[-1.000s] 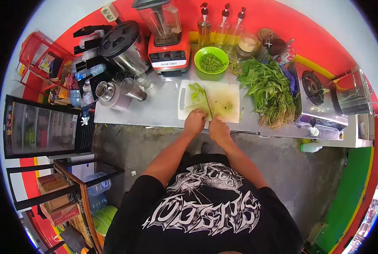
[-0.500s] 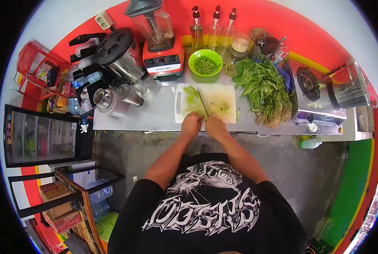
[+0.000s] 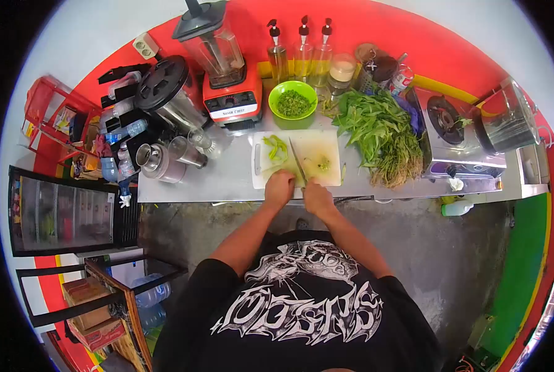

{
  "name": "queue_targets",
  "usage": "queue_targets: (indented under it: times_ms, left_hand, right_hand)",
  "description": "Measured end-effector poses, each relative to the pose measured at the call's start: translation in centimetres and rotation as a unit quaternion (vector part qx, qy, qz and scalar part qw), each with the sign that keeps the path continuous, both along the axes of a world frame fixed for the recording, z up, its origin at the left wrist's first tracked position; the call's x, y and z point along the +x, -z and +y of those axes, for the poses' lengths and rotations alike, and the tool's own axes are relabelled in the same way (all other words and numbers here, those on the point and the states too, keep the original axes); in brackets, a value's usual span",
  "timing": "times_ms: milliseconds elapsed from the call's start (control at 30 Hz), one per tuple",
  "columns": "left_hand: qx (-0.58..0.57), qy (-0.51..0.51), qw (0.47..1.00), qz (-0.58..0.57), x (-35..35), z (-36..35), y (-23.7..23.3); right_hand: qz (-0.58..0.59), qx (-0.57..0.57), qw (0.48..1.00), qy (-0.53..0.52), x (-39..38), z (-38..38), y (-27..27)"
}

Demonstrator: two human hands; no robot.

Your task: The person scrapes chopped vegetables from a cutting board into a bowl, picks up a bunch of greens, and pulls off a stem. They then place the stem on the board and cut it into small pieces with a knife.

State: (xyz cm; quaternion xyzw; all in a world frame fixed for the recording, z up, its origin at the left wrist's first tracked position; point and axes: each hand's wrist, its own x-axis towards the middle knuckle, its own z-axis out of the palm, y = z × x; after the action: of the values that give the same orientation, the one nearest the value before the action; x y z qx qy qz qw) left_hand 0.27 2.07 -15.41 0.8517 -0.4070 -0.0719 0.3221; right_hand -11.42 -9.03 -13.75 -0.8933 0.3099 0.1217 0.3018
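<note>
Knife (image 3: pixel 297 162) slanted across wht board (image 3: pixel 326 139), grn stalks (image 3: pixel 276 149) just L of blade

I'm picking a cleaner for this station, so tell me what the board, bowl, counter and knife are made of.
Board: likely plastic, white and matte, with a moulded handle slot.
Bowl: probably plastic or melamine, uniform bright green with a slight gloss.
Counter: looks like stainless steel, grey with a dull sheen.
Knife: blade seems metal, thin and pale; its handle is hidden in the right hand.
</note>
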Motion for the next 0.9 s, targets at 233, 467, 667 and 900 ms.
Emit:
queue_targets:
  times_ms: [233,467,667,900]
  left_hand:
    - [-0.070,0.003,0.995,0.065,0.0,-2.6,0.6]
    - [-0.072,0.020,0.991,0.110,0.0,-2.5,0.5]
    - [-0.094,-0.002,0.989,0.111,-0.2,-2.6,0.7]
    - [-0.082,0.010,0.989,0.123,0.2,-2.5,0.4]
  right_hand:
    - [-0.058,0.009,0.994,0.096,-1.6,-3.7,0.4]
    - [-0.123,0.000,0.991,0.046,-1.1,-3.2,1.2]
    - [-0.076,-0.026,0.997,0.011,-1.0,-1.8,-2.2]
    - [-0.024,0.011,0.999,0.044,-0.1,-0.4,-1.2]
